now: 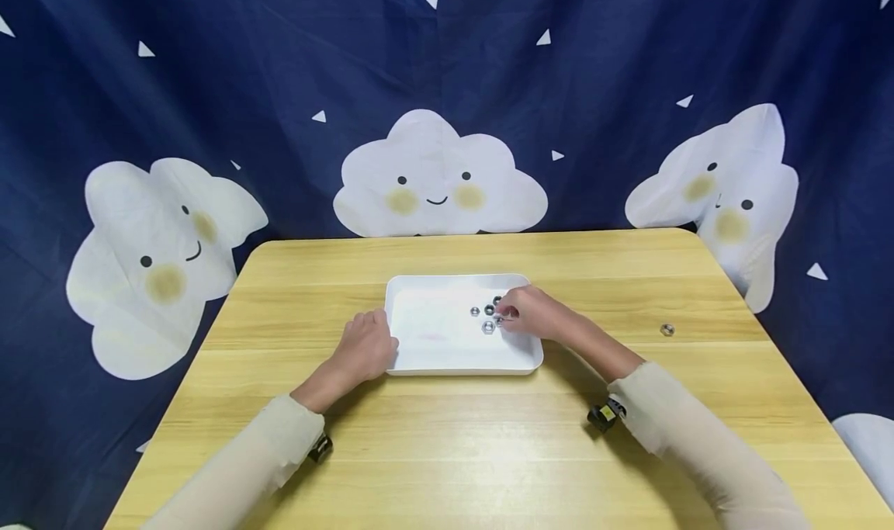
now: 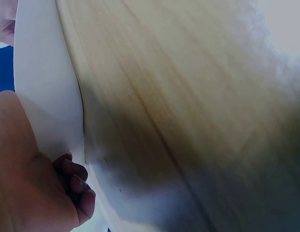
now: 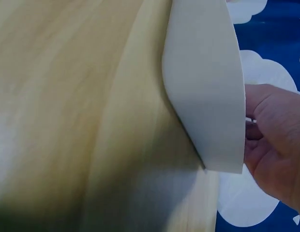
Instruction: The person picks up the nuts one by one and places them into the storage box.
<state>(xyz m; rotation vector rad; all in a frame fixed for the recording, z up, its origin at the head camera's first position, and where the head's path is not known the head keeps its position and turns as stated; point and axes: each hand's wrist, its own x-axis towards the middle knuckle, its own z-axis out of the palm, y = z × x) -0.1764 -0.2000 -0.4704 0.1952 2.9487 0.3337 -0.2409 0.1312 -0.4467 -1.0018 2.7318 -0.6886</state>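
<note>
The right hand (image 1: 534,313) lay inside the white tray (image 1: 426,340), at about 2 o'clock from the tray's centre, fingertips curled together at a cluster of hex nuts (image 1: 488,318). Whether those fingertips pinched a nut could not be told; the right wrist view showed only the tray's outer wall (image 3: 208,96) and curled fingers (image 3: 266,140) above it. Four nuts were countable in the tray: one at 9 o'clock of the fingertips, one at 7 o'clock, one at 11 o'clock, and one partly hidden against the fingers.

The left hand (image 1: 365,349) rested against the tray's left wall, at 9 o'clock of the tray, fingers curled at the rim. The left wrist view showed the fingertips (image 2: 75,181) touching the wall (image 2: 48,96).

One tray sat near the centre of one wooden table (image 1: 293,282). One further nut (image 1: 667,329) lay on the tabletop at 3 o'clock, well apart from the tray. Behind the table hung a dark blue cloth (image 1: 279,64) printed with three full smiling clouds.
</note>
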